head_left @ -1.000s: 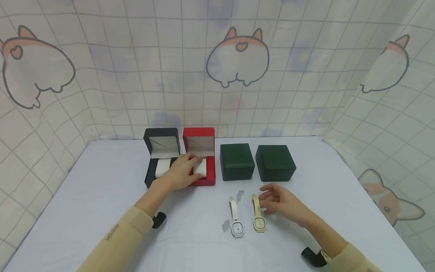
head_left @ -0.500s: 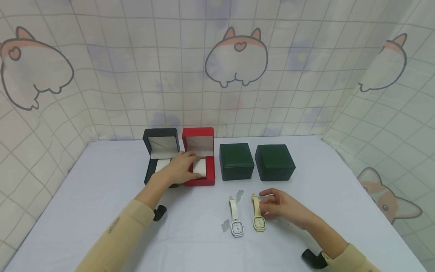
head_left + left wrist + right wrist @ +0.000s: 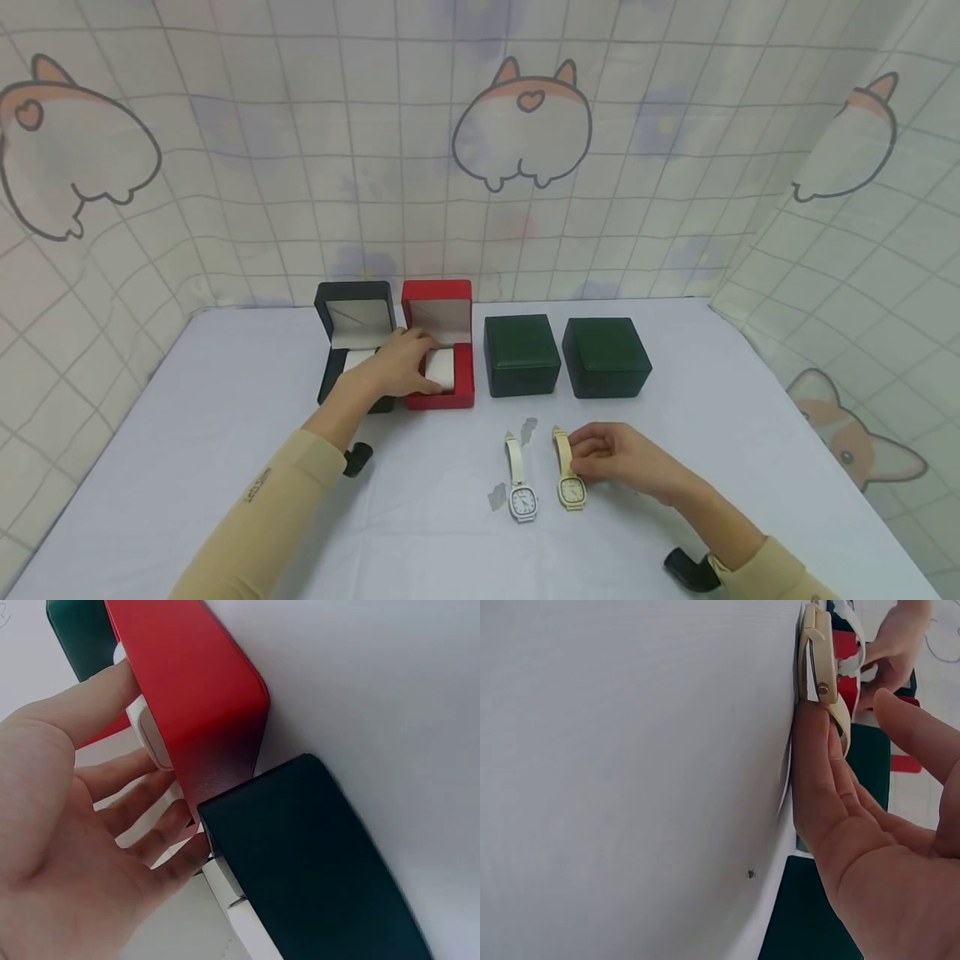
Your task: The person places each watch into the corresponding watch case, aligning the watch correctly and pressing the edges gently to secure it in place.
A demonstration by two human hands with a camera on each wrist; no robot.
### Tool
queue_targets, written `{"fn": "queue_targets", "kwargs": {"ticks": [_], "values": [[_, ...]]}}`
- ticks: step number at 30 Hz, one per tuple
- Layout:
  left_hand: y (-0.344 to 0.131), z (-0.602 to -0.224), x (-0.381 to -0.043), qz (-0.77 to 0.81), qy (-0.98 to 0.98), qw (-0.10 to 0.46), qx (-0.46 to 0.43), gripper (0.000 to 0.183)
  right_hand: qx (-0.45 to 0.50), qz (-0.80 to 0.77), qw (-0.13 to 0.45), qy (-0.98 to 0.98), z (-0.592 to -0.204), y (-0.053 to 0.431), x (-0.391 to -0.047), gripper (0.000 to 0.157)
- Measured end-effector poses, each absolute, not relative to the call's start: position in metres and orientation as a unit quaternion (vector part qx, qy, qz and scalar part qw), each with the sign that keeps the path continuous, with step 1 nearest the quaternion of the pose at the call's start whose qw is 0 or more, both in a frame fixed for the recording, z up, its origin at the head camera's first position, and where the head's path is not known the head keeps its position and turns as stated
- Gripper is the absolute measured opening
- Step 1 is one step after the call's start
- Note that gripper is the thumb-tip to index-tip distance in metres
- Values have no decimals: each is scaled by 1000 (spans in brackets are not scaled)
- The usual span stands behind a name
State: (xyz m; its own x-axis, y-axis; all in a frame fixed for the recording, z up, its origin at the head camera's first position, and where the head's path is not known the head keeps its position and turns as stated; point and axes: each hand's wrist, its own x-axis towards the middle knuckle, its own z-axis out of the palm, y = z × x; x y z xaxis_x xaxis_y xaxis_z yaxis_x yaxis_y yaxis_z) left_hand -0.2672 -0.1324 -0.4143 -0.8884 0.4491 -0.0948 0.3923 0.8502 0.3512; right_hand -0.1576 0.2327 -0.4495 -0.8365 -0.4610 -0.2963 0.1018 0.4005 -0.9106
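Left grip (image 3: 399,365) spread at red box (image 3: 465,372), right grip (image 3: 621,458) loose, touching gold watch (image 3: 572,492)

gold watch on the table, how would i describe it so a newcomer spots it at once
On the white tabletop, look in front of the closed green boxes. The gold watch lies there, beside the right hand. Its pale gold strap and case set it apart from its neighbour, the white watch, whose strap is white and case silvery.
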Motion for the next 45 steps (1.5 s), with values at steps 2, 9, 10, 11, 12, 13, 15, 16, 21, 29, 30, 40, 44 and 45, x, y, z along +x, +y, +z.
{"fn": "queue_targets", "kwargs": {"ticks": [2, 9, 10, 11, 12, 13, 15, 16, 21, 29, 30, 40, 44, 45], "values": [[-131, -413, -267, 158, 959, 89, 220, 71, -117, -528, 260, 800, -450, 231, -158, 43], [-128, -409, -265, 147, 959, 104, 219, 74, -131, -495, 248, 822, -450, 226, -157, 33], [-128, -409, -265, 146, 959, 105, 218, 74, -134, -489, 247, 825, -449, 226, -157, 31], [-128, -409, -265, 145, 959, 105, 219, 74, -137, -484, 247, 828, -449, 225, -156, 29], [-128, -409, -264, 145, 959, 106, 219, 74, -141, -478, 246, 831, -449, 225, -156, 28], [-128, -409, -264, 145, 959, 105, 220, 74, -146, -472, 245, 834, -449, 224, -156, 27], [-129, -410, -263, 142, 959, 99, 223, 73, -154, -462, 241, 839, -449, 223, -155, 25], [-129, -410, -263, 141, 959, 96, 225, 73, -159, -458, 238, 841, -449, 223, -155, 24], [-130, -411, -262, 148, 958, 85, 229, 72, -170, -447, 226, 849, -449, 219, -154, 22], [-130, -413, -261, 170, 956, 79, 228, 73, -175, -438, 222, 853, -447, 216, -153, 18], [-130, -414, -261, 174, 955, 78, 227, 72, -178, -438, 221, 853, -447, 216, -153, 17], [-131, -411, -258, 221, 947, 65, 223, 74, -204, -450, 215, 842, -446, 216, -150, 11], [-132, -412, -259, 249, 943, 57, 214, 76, -199, -460, 220, 837, -445, 216, -150, 12], [-132, -412, -259, 257, 941, 55, 211, 76, -198, -463, 222, 835, -446, 216, -150, 12]]}}
